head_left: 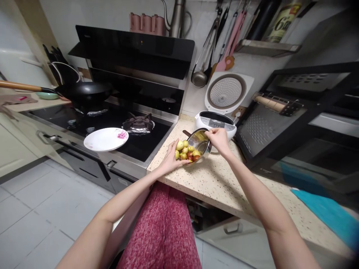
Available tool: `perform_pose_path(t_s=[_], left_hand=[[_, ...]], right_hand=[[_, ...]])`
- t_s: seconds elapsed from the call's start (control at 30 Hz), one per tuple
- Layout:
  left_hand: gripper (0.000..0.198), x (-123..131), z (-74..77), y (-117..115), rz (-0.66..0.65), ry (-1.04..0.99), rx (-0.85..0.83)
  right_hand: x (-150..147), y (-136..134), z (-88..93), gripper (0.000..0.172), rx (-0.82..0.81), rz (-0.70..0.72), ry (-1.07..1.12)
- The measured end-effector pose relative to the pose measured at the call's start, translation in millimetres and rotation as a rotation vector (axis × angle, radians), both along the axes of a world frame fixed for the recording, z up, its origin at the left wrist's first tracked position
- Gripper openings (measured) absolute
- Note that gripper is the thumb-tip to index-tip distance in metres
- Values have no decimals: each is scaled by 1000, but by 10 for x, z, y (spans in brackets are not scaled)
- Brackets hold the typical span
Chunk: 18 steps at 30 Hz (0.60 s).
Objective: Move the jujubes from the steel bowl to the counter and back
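Observation:
A shiny metal pot [200,140] is tilted with its mouth toward the left above the counter, and a dark handle [186,133] sticks out behind it. Green and reddish-brown jujubes [184,150] are heaped at its lower side. My right hand [218,139] pinches the upper right rim. At the lower left, my left hand [169,158] is curled around the pot's edge, thumb in front and fingers behind, against the fruit. Just behind the pot stands a white rice cooker [231,130] with its lid [226,91] raised.
A white flowered plate [105,140] rests at the stove's front edge, overhanging it. The black wok [84,93] sits on the left burner, handle pointing left. Utensils [224,61] hang on the wall. To the right are a black oven [316,149] and a blue cloth [322,213].

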<state>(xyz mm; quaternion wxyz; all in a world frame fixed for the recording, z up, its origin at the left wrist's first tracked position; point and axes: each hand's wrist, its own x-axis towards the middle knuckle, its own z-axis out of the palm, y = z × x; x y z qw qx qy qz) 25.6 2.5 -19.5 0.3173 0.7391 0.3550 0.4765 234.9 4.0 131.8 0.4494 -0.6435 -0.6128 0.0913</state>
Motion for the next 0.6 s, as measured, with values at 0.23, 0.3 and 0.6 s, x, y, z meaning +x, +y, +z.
perform_pose_path(t_s=[0.23,0.3,0.6], left_hand=[[117,-23,-14,-1,-2,33,-25],[118,-23,-40,17,11,44,-12],[118,-17,-10,-19,103,209,40]], right_hand=[[67,-43,13,32,67,-8,-74],[80,-77,22,32,87,-17,-101],[41,-271,155,33,44,-99,-255]])
